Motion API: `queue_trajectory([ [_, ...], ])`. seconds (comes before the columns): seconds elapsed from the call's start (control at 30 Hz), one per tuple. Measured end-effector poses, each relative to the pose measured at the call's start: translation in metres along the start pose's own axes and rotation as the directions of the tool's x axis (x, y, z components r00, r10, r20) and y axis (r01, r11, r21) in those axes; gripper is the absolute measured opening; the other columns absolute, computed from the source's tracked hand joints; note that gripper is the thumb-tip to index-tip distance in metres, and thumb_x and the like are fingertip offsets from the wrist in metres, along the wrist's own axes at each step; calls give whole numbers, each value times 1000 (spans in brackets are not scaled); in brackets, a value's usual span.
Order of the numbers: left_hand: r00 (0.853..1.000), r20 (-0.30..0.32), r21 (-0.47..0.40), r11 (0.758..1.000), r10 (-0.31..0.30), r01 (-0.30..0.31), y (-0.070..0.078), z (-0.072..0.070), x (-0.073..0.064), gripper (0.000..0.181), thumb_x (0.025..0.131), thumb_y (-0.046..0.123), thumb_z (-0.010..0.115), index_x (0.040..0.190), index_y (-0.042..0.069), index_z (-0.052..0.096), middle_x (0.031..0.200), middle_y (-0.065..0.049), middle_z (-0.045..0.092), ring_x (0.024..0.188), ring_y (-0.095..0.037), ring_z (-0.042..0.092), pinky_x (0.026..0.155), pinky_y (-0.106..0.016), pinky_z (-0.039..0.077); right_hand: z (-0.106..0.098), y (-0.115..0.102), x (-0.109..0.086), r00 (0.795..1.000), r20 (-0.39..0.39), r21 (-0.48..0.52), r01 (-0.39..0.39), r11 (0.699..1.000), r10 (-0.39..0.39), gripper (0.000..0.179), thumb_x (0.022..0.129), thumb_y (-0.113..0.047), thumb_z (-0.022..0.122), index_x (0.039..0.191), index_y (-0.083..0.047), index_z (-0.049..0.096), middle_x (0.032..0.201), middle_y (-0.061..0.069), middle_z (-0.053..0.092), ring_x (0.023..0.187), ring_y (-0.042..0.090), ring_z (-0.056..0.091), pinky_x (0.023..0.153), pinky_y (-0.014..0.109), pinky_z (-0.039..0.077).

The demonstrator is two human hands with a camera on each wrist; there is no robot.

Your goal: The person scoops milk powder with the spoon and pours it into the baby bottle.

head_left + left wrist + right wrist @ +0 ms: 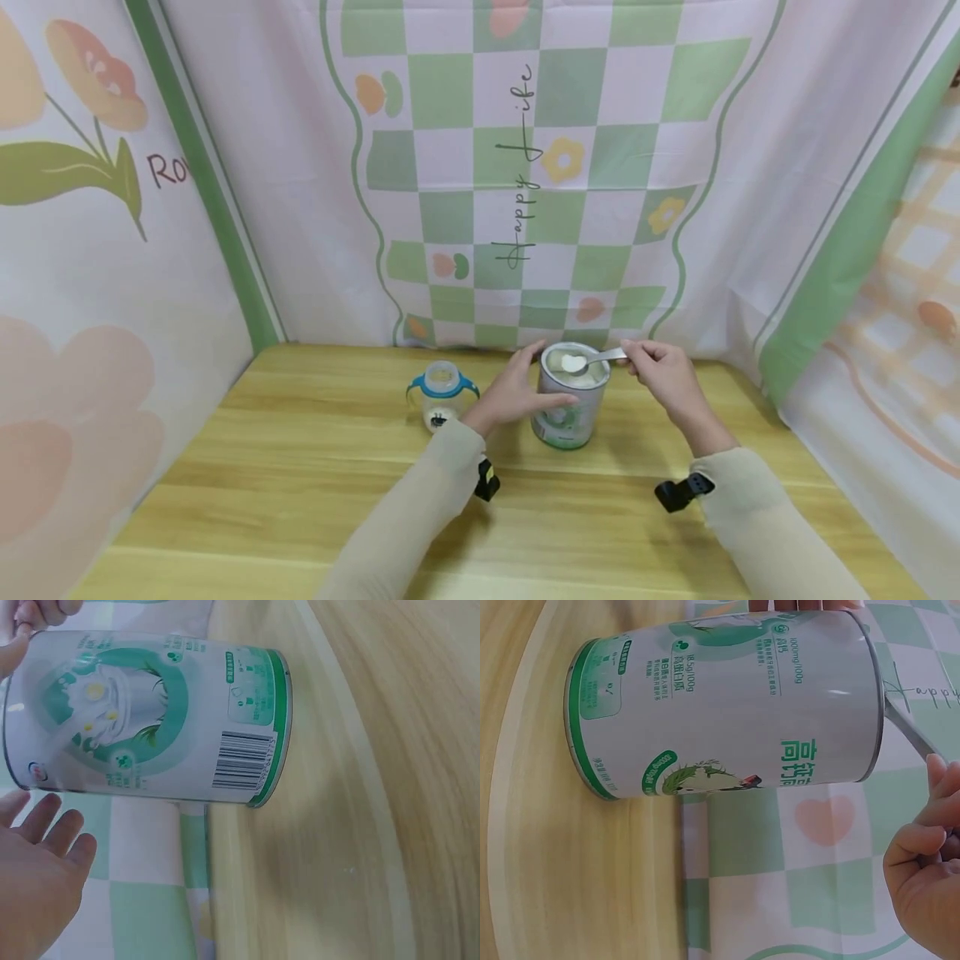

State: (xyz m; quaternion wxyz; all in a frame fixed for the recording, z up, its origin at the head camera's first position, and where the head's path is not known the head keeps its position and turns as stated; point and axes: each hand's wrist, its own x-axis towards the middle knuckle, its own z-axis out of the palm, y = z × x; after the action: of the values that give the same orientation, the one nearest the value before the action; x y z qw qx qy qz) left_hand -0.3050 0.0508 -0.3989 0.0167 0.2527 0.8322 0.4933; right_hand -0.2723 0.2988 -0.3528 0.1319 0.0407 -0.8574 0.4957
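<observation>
A white and green milk powder can (567,421) stands upright with its top off. My left hand (517,392) holds its side near the rim, thumb across the front and fingers round the left side; these fingers (56,832) appear in the left wrist view. In my right hand (666,372) the handle of a metal spoon (611,354) is pinched between thumb and fingers. White powder (573,363) heaps the spoon's bowl, inside the can's mouth. To the left stands a clear baby bottle (442,379) without a lid, with a blue two-handled collar (426,389).
A wooden table (300,467) carries the can and bottle. Behind it hangs a curtain (442,158) with green checks and flowers; more patterned cloth (82,275) hangs at both sides. A black wrist camera (678,493) sits on my right sleeve.
</observation>
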Motion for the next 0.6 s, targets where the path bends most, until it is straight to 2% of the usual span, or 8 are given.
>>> queue_trajectory([
  [0.1, 1000, -4, 9, 1000, 15, -15, 1, -5, -1, 102, 78, 51, 84, 158, 19, 30, 155, -1, 38, 142, -20, 37, 113, -47, 32, 0, -3, 0, 1000, 6, 5, 5, 1000, -5, 50, 103, -41, 55, 89, 6, 64, 69, -1, 55, 60, 12, 42, 53, 28, 37],
  [0.3, 998, -33, 4, 999, 46, -46, 2, -18, -5, 97, 79, 51, 83, 156, 17, 36, 153, 3, 42, 141, -20, 38, 114, -43, 32, 0, -9, 0, 1000, 14, 4, 5, 1000, -5, 49, 102, -45, 56, 84, -1, 65, 75, 6, 57, 63, 13, 43, 56, 27, 38],
  [0.43, 998, -34, -19, 998, 58, -58, 3, -24, -7, 94, 80, 52, 82, 155, 17, 37, 151, 3, 45, 139, -21, 41, 114, -42, 33, 1, -14, 0, 1000, 27, 22, 0, 1000, -1, 50, 102, -44, 56, 87, 2, 65, 81, 9, 59, 68, 13, 45, 61, 26, 42],
  [0.6, 997, -30, 9, 997, 77, -77, 4, -33, -9, 92, 79, 53, 82, 153, 18, 39, 149, 4, 47, 136, -18, 44, 112, -41, 36, 5, -23, 2, 999, 47, 73, 10, 997, -13, 50, 103, -39, 56, 100, 10, 66, 81, 3, 60, 74, 10, 49, 65, 22, 45],
])
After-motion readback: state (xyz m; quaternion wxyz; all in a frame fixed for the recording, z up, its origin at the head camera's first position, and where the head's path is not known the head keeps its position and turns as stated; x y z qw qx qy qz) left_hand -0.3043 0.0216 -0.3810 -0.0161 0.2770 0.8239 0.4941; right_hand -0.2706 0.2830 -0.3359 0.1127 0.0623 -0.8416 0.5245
